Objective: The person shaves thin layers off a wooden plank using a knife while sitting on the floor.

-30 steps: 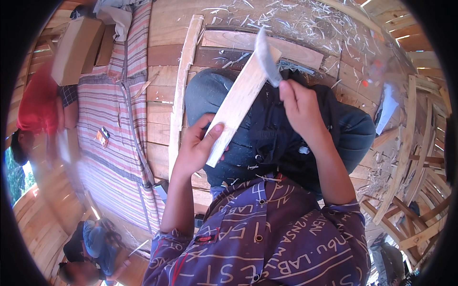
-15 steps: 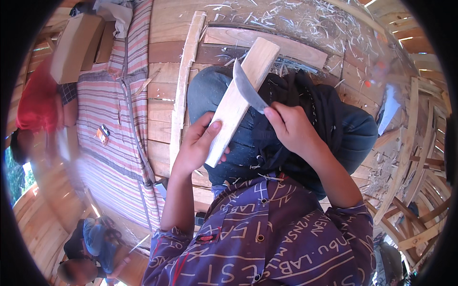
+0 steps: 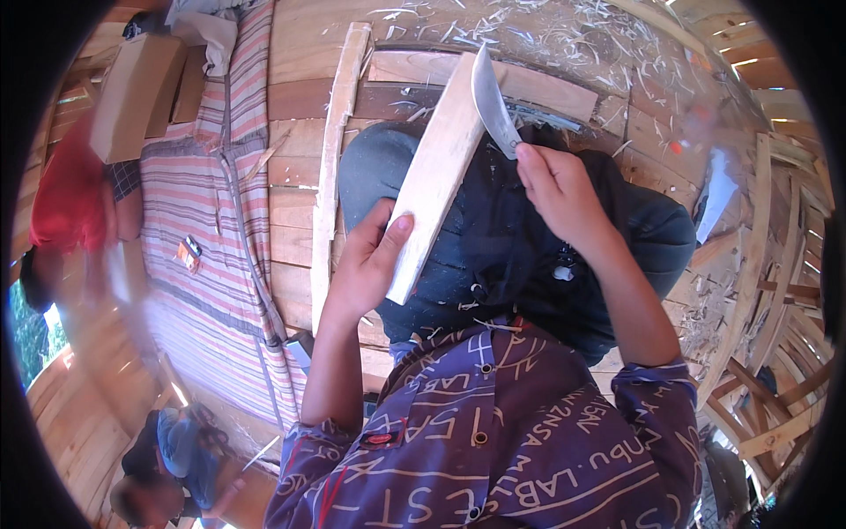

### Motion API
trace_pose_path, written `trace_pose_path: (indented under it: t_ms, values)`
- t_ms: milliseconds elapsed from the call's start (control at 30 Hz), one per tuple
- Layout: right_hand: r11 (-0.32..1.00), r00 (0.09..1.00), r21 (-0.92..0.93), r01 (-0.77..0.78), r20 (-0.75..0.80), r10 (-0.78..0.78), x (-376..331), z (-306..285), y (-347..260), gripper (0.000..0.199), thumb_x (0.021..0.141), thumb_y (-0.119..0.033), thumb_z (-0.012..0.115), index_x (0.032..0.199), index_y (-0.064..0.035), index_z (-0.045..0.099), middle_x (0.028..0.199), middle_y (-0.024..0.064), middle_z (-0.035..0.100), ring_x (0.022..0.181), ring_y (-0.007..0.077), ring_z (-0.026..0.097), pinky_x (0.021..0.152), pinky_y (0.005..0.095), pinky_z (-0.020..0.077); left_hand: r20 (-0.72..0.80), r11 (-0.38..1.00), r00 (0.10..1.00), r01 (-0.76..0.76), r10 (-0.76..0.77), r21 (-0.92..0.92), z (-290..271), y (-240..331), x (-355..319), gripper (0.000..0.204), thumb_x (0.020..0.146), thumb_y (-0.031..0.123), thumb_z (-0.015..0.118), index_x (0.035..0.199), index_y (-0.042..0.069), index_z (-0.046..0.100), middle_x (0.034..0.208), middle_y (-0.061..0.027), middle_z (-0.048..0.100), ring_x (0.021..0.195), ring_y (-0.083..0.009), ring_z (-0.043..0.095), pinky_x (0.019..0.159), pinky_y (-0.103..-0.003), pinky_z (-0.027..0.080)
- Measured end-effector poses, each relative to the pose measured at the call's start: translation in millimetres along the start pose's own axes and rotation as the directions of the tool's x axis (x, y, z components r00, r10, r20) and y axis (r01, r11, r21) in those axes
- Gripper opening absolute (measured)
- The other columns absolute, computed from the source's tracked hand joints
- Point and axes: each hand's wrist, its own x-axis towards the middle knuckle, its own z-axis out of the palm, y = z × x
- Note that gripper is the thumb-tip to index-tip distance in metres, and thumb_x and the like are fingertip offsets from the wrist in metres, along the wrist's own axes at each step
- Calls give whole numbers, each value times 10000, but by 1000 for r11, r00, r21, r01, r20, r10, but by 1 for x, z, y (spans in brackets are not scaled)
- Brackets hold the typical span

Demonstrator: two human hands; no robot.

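- Left hand [image 3: 366, 269]: closed around the lower end of 1 pale wooden board [image 3: 436, 167], thumb on its face.
- Right hand [image 3: 557, 189]: closed on the handle of a curved knife [image 3: 492, 101], blade resting against the board's upper right edge.
- Board: frame centre, long axis from lower left to upper right, above the lap; the left hand is nearer its lower end.
- Surroundings: wood shavings [image 3: 564, 40] at top, a striped cloth [image 3: 211, 247] at left.

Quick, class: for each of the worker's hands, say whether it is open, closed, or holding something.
Left hand: closed on the lower end of the pale wooden board.
Right hand: closed on the handle of the curved knife.
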Motion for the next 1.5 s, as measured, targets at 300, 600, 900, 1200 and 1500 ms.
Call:
trace_pose_path:
  t_ms: [300,600,900,1200,1500]
  values:
    - [998,993,44,53,-110,-48,14,13,-6,438,990,-338,510,752,18,604,605,225,565,547,380,594,518,417,445,11,997,997,77,-77,6,-2,9,-3,317,1021,326,499,1043,22,588,713,-1,529,649,-63,482,571,-229,392]
    - [997,967,-38,73,-243,-80,21,9,-7,408,987,-324,520,785,22,597,646,253,568,603,430,589,520,450,437,-16,997,997,81,-81,-13,-1,11,-2,325,1033,314,461,1104,23,587,745,-10,572,671,-67,510,605,-229,416]
    - [997,990,-75,8,-137,-18,10,1,-7,433,976,-361,522,740,-9,609,650,232,593,637,439,600,558,473,472,-58,995,997,-53,58,90,-1,1,2,327,1028,309,468,1086,20,611,802,6,570,734,-56,473,653,-228,390]
    - [993,994,-104,49,-94,-59,9,6,-10,337,965,-261,558,783,22,574,621,241,545,616,435,581,545,447,443,-26,995,999,-22,24,101,-2,5,3,331,1029,320,464,1084,24,601,793,9,563,731,-50,468,646,-222,384]
    - [986,944,-108,124,-293,-151,25,9,-6,409,988,-344,509,792,0,612,625,239,575,596,422,594,533,461,457,-53,996,998,-31,36,84,-4,0,2,348,1039,317,439,1116,18,600,815,-5,580,746,-61,489,664,-228,405]
